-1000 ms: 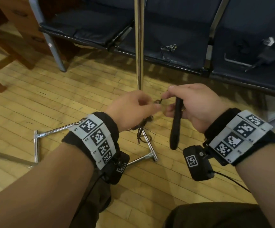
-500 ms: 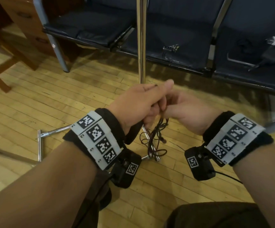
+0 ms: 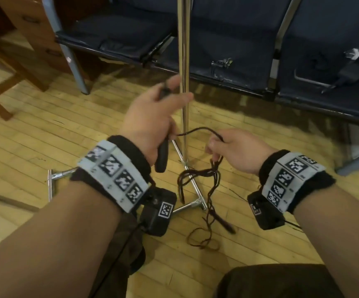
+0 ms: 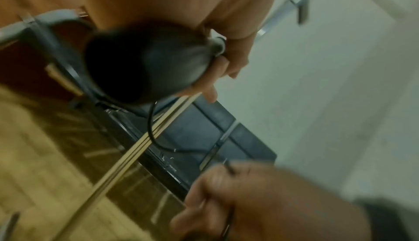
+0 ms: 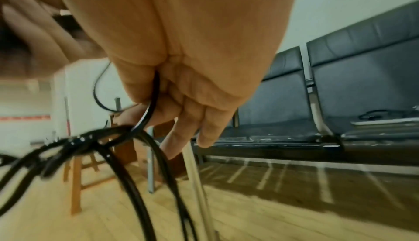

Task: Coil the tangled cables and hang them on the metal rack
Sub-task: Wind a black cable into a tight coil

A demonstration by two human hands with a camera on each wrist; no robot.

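A thin black cable (image 3: pixel 195 131) spans between my hands in front of the metal rack's upright pole (image 3: pixel 184 50). My left hand (image 3: pixel 170 97) grips a black stick-shaped device (image 3: pixel 162 155) that the cable seems to run from; its rounded end (image 4: pixel 145 65) fills the left wrist view. My right hand (image 3: pixel 215 145) pinches the cable, fingers curled round it (image 5: pixel 152 105). Below that hand a tangled bunch of loops (image 3: pixel 197 175) hangs, and its tail lies on the floor (image 3: pixel 204 244). The bunch (image 5: pixel 90 142) shows close up in the right wrist view.
The rack's chrome base bars (image 3: pixel 193 203) lie on the wooden floor just beyond my wrists. Behind the pole stands a row of dark blue seats (image 3: pixel 228 39); the right seat carries a black adapter with a cord (image 3: pixel 350 72). Wooden furniture (image 3: pixel 24 39) stands at far left.
The black device passed from my right hand to my left. My hands, joined half a second ago, have parted; the left rose, and the cable now stretches between them.
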